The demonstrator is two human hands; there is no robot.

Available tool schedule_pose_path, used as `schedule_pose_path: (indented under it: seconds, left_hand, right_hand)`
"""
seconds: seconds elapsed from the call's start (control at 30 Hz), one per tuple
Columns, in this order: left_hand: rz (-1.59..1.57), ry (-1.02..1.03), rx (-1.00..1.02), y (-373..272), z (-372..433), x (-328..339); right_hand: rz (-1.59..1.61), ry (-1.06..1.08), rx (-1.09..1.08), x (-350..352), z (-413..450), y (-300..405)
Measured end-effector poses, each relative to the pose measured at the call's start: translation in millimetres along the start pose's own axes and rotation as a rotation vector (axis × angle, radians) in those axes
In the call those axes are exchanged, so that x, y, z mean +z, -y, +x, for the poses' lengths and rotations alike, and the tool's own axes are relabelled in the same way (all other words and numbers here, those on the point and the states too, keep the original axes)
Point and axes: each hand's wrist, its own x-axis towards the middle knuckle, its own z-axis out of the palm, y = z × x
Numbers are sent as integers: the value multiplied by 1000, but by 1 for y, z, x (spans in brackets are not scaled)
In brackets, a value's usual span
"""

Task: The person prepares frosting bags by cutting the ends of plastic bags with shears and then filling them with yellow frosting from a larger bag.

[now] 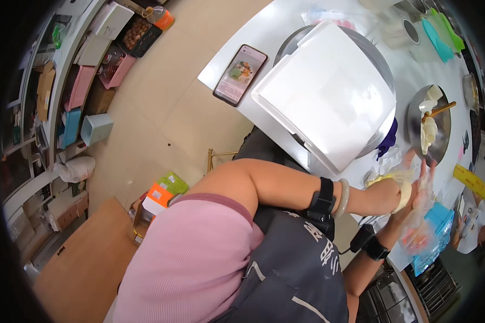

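Observation:
My left hand (382, 196) reaches across to my right hand (417, 193) at the table's right side. A jade-like bangle and a black strap are on the left forearm; another black strap is on the right wrist. Clear thin plastic (426, 198), possibly a disposable glove, lies over my right hand, whose fingers stretch out apart. My left fingertips are hidden, so their grip does not show. Just beyond the hands stands a steel bowl (442, 133) with pale pieces (429, 129) and a wooden handle (440, 110) in it.
A white plastic lid or tray (327, 93) covers much of a large metal basin (382, 56). Beside it lie a lit phone (240, 74) and purple cloth (388, 139). Blue plastic packaging (440, 220) is near the right arm. Another person (471, 226) is beyond. Shelves with bins (97, 129) stand left.

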Motion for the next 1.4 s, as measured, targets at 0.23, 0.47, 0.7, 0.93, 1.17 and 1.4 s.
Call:
schedule_pose_path:
  seconds: [0.23,0.47,0.7,0.93,1.17,1.4]
  left_hand:
    - [-131,-102,38,-11,13,11]
    - [300,-97,97,16,13,17]
    - [168,-34,-14,23,12,18]
    - [-360,187,-701,-2,7,15]
    - [-563,9,-717,17,15,19]
    - [-401,22,-707,67,5,18]
  right_hand:
    - [-309,11,-362,12,-14,12]
    - [-598,-98,-242,30,-27,9]
    - [-430,-113,-309,11,-26,-3]
    - [215,-250,17,-28,-13,-52]
    - [-410,-54,-397,-21,-50,-38]
    - [-353,-168,-326,13,-55,-58]
